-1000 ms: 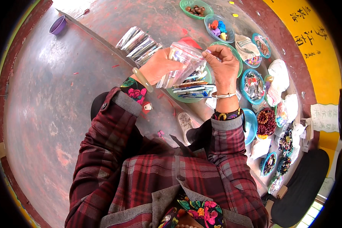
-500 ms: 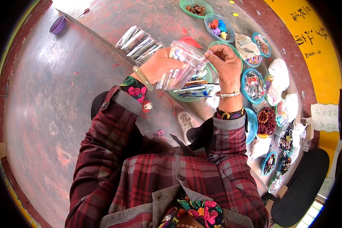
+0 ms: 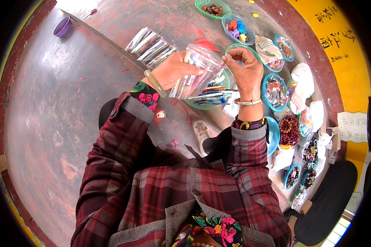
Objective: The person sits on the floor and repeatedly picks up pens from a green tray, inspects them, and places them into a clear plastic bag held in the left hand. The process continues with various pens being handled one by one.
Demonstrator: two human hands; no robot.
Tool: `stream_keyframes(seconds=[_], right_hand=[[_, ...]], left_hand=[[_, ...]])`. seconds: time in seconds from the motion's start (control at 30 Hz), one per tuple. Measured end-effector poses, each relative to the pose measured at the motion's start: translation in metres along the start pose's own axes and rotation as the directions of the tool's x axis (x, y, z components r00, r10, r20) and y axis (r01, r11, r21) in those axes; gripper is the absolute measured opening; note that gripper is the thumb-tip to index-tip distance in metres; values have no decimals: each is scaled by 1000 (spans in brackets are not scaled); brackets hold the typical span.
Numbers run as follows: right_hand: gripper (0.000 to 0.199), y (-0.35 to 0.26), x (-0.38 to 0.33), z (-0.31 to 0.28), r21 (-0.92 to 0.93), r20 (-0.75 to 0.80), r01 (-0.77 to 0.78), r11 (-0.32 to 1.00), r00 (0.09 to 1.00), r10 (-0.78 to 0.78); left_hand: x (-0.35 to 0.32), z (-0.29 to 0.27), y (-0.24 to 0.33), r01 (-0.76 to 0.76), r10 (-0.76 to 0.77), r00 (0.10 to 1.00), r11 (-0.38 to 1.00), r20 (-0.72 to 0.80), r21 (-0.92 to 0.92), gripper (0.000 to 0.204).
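My left hand (image 3: 175,71) is closed on a clear zip bag (image 3: 208,68) that has several pens inside and a red strip along its top edge. At the right end of that strip, my right hand (image 3: 246,66) pinches with thumb and forefinger; whether it grips the bag's corner or some small item is hard to make out. Below the bag, partly covered by it, is a green basket (image 3: 204,106) of loose pens (image 3: 213,98), blue, white and brown. Beyond my left hand lies a row of filled clear bags (image 3: 152,47).
Along the right stand bowls of small goods: a blue basket of packets (image 3: 275,91), dark red beads (image 3: 289,131) and coloured pieces (image 3: 237,31). A purple basin (image 3: 62,27) sits far left. A low ledge (image 3: 107,43) crosses the floor; a black stool (image 3: 327,201) is at right.
The bag has tilted slightly, its red-striped edge now slanting more plainly between my hands. Both hands stay nearly in place.
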State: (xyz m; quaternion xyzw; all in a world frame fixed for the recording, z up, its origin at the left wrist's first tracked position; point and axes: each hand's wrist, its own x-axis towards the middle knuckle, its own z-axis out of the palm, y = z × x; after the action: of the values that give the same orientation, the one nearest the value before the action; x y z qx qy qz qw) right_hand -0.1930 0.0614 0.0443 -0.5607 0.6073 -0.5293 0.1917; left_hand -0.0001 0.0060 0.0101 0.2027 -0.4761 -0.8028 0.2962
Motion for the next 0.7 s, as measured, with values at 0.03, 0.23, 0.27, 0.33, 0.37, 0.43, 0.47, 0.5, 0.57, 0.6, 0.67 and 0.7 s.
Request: stream_keyframes(seconds=[0.03, 0.23, 0.27, 0.33, 0.37, 0.43, 0.47, 0.5, 0.57, 0.6, 0.67, 0.7], right_hand=[[16, 0, 0, 1, -4, -7, -11, 1000, 1000, 11], [18, 0, 1, 3, 98, -22, -182, 978, 982, 185], [19, 1, 2, 2, 93, -11, -174, 980, 984, 176], [19, 1, 3, 0, 83, 13, -157, 984, 988, 157], [18, 2, 3, 0, 116, 38, -159, 980, 987, 156], [16, 3, 4, -2, 180, 89, -166, 969, 984, 153], [15, 3, 4, -5, 229, 119, -189, 955, 979, 165], [14, 4, 5, -8, 277, 149, -213, 937, 973, 177], [12, 1, 6, -14, 330, 209, -260, 908, 958, 199], [12, -2, 6, -18, 336, 237, -283, 898, 948, 210], [12, -3, 7, -23, 355, 257, -299, 886, 942, 216], [12, -1, 8, -25, 368, 248, -292, 883, 946, 210]], left_hand=[[-1, 0, 0, 7, -7, 1000, 1000, 5, -8, 31], [-3, 2, 3, 12, -12, 1000, 1000, 25, -9, 30], [-2, 2, 4, 9, -9, 1000, 1000, 23, -1, 30], [-2, 3, 3, 2, -2, 1000, 1000, 24, 2, 30], [-2, 3, 3, -2, 2, 1000, 1000, 27, -2, 30], [-2, 2, 3, -1, 1, 1000, 1000, 30, -12, 30], [-3, 2, 3, 5, -5, 1000, 1000, 31, -20, 30], [-3, 2, 3, 11, -10, 999, 1000, 32, -28, 30], [-3, 3, 5, 25, -24, 1000, 999, 20, -48, 29], [-4, 3, 5, 31, -31, 999, 998, 12, -57, 29], [-3, 2, 4, 32, -32, 999, 998, 5, -55, 28], [-3, 1, 3, 33, -32, 999, 998, 3, -54, 28]])
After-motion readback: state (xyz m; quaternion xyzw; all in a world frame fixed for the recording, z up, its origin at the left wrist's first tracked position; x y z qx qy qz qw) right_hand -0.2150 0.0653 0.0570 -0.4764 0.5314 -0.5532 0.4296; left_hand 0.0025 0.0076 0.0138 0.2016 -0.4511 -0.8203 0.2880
